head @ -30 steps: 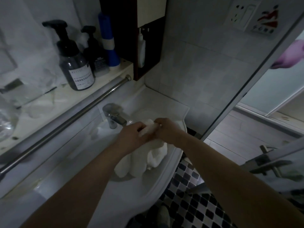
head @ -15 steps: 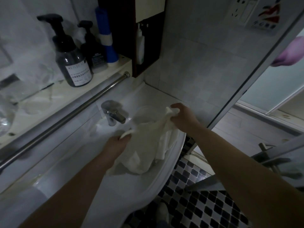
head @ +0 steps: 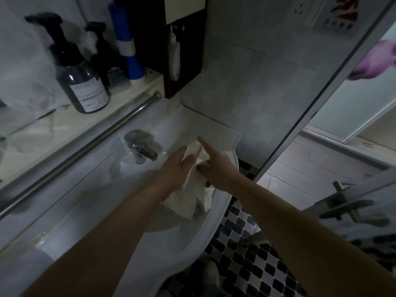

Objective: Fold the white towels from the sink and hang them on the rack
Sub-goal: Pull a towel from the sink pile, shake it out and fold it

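Both bare forearms reach forward from the lower corners and converge until the hands almost meet. The left hand (head: 173, 168) shows its back, with fingers straight and together, laid flat against the white towel (head: 188, 202) just to its right. The right hand (head: 219, 168) faces it from the other side. Its index finger points straight up and away, while the thumb and lower fingers curl onto the towel.

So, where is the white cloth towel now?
Head view, centre: the white cloth towel is held between the left hand and right hand over the white sink, right of the metal tap.
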{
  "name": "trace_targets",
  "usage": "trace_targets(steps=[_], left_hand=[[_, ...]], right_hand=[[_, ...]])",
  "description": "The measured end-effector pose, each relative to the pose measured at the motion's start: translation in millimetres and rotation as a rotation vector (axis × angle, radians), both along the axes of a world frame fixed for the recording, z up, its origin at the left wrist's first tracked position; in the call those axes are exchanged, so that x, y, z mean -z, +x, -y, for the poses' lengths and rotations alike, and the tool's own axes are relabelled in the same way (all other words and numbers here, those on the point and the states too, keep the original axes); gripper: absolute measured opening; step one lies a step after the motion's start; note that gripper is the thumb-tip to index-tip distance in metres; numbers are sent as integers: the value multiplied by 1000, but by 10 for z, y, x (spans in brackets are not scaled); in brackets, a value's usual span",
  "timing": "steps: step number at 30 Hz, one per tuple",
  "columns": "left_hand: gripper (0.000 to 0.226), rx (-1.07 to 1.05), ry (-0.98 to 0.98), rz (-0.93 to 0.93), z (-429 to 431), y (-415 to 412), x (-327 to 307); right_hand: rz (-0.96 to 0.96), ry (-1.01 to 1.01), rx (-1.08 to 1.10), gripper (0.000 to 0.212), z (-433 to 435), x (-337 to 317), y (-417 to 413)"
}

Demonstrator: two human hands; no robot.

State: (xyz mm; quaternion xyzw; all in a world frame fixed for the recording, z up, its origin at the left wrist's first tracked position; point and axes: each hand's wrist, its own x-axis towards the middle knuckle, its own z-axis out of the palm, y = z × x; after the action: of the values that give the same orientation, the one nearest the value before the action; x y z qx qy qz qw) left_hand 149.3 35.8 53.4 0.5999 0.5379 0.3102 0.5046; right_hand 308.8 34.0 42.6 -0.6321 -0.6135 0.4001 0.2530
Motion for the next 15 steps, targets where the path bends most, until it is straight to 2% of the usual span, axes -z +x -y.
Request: trace_targets(steps=[2, 3, 6, 9, 11, 13, 15], left_hand=[[25, 165, 79, -139, 29, -36, 38], [23, 220, 86, -162, 44, -55, 61], [21, 256, 118, -246, 55, -127, 185], [12, 272, 216, -540, 56, -270, 393], [31, 226, 131, -646, 75, -386, 534], [38, 158, -39, -550, 124, -518, 640], [40, 68, -126, -375, 204, -566, 663]], right_hand=[[35, 33, -24, 82, -3, 12, 43], [79, 24, -54, 76, -20, -6, 37], [288, 20, -141, 30, -39, -13, 9], [189, 21, 18, 20, -31, -21, 60], [85, -7, 125, 18, -46, -22, 131], [26, -69, 186, 19, -72, 16, 166], [-40, -171, 207, 32, -92, 86, 157]])
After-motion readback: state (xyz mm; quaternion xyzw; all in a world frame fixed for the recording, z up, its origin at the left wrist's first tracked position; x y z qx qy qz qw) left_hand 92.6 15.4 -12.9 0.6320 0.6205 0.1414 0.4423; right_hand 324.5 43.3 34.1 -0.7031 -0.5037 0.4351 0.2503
